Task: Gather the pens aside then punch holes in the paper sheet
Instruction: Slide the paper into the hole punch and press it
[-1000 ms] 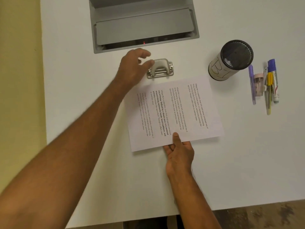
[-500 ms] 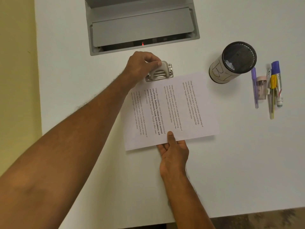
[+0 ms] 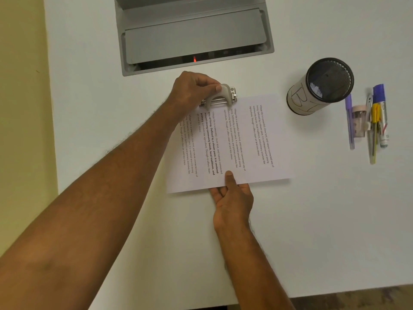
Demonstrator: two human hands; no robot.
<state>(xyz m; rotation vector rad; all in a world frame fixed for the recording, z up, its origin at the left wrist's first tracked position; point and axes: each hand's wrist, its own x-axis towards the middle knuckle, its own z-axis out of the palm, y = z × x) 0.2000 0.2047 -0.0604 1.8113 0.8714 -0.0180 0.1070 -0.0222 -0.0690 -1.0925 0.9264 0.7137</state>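
A printed paper sheet [image 3: 243, 139] lies on the white table [image 3: 312, 220]. Its far edge sits in the slot of a small grey hole punch [image 3: 222, 97]. My left hand [image 3: 192, 90] grips the punch's lever with curled fingers. My right hand [image 3: 232, 198] pinches the sheet's near edge, thumb on top and fingers underneath. Several pens [image 3: 375, 121] lie bunched together at the far right of the table, beside a small clear container [image 3: 359, 121].
A black mesh pen cup [image 3: 321, 90] wrapped in white paper stands between the sheet and the pens. A grey recessed cable box [image 3: 192, 34] with a red light sits in the table behind the punch. The table's near edge runs along the bottom right.
My left hand went from open beside the punch to gripping its lever. The sheet's far edge slid into the punch. My right hand kept its pinch on the near edge.
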